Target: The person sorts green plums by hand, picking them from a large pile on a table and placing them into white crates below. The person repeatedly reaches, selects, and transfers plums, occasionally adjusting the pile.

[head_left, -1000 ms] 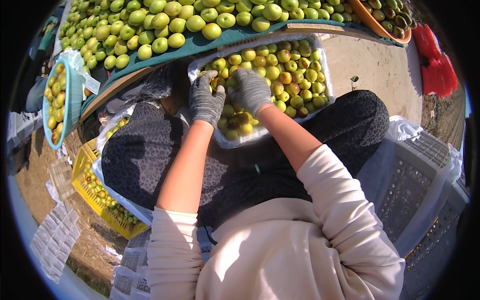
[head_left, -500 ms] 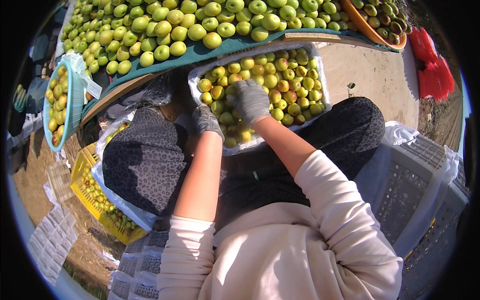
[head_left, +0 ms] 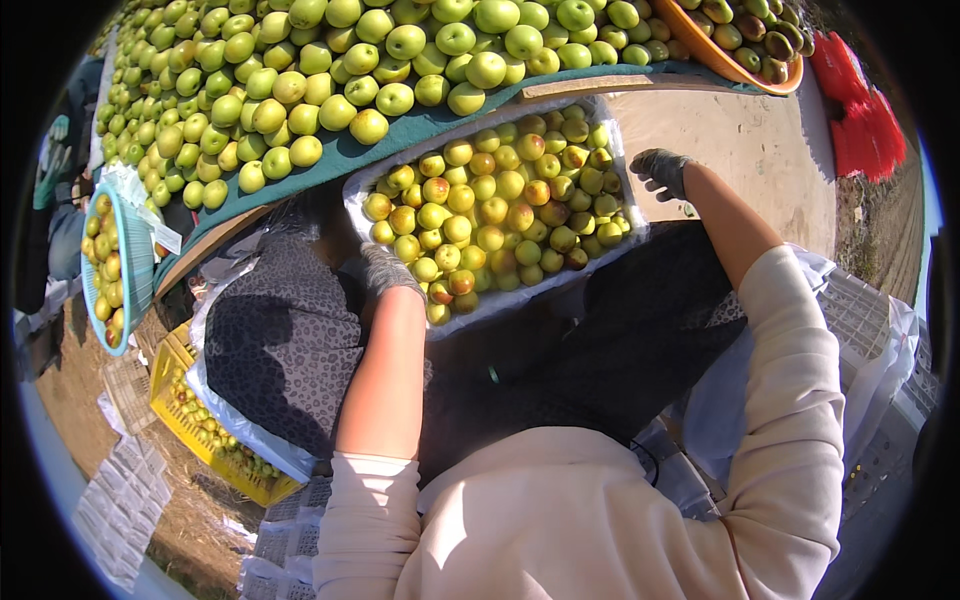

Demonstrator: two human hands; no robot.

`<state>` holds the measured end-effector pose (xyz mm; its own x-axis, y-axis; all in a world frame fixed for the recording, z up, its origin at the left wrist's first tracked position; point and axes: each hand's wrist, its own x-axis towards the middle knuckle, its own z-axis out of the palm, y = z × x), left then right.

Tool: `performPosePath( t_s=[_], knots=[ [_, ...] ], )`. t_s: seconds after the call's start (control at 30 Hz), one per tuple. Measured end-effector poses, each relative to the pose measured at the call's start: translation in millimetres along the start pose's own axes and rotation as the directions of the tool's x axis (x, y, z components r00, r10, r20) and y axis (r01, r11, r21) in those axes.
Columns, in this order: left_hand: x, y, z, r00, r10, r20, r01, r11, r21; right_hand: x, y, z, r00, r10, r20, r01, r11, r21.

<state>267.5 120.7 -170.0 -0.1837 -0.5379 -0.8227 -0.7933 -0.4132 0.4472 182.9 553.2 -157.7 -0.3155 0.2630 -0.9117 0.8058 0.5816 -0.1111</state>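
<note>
A crate lined with white paper [head_left: 352, 206] sits tilted by my lap, filled with round yellow-green fruit [head_left: 490, 205], many blushed reddish brown. My left hand [head_left: 392, 270], in a grey glove, grips the left side of this crate; its fingertips are partly hidden at the rim. Just off the crate's far right side, my right hand [head_left: 664, 174], gloved too, hangs in the air. Its fingers are spread and slightly bent, with nothing in them.
A green-cloth table [head_left: 420, 125] heaped with green fruit [head_left: 270, 115] spans the far side. An orange basin [head_left: 722, 55] stands at far right, a blue basket [head_left: 140, 250] at left. A yellow crate [head_left: 185, 408] lies left of my knee, grey crates [head_left: 850, 315] at right.
My right hand has left the fruit in the crate and swung right, past the crate's edge, its fingers opening. My left hand stays at the crate's left side. The view has shifted slightly.
</note>
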Motion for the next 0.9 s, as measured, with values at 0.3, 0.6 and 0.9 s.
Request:
performPosePath(
  t_s=[0.3,0.6,0.9],
  knots=[
    [1.2,0.8,14.2,0.977,0.069,-0.202,-0.073,0.997,-0.015,31.0,-16.7,26.0,0.963,-0.108,0.245,0.102,0.994,0.037],
    [14.7,-32.3,20.6,0.992,-0.026,0.123,0.054,0.972,-0.229,34.9,-1.9,-7.7,0.998,-0.037,0.044,0.035,0.998,0.044],
    [8.7,-62.2,38.6,0.960,0.141,0.240,-0.103,0.981,-0.163,4.8,-18.7,-20.3,0.949,-0.150,-0.278,-0.046,0.806,-0.591]
  ],
)
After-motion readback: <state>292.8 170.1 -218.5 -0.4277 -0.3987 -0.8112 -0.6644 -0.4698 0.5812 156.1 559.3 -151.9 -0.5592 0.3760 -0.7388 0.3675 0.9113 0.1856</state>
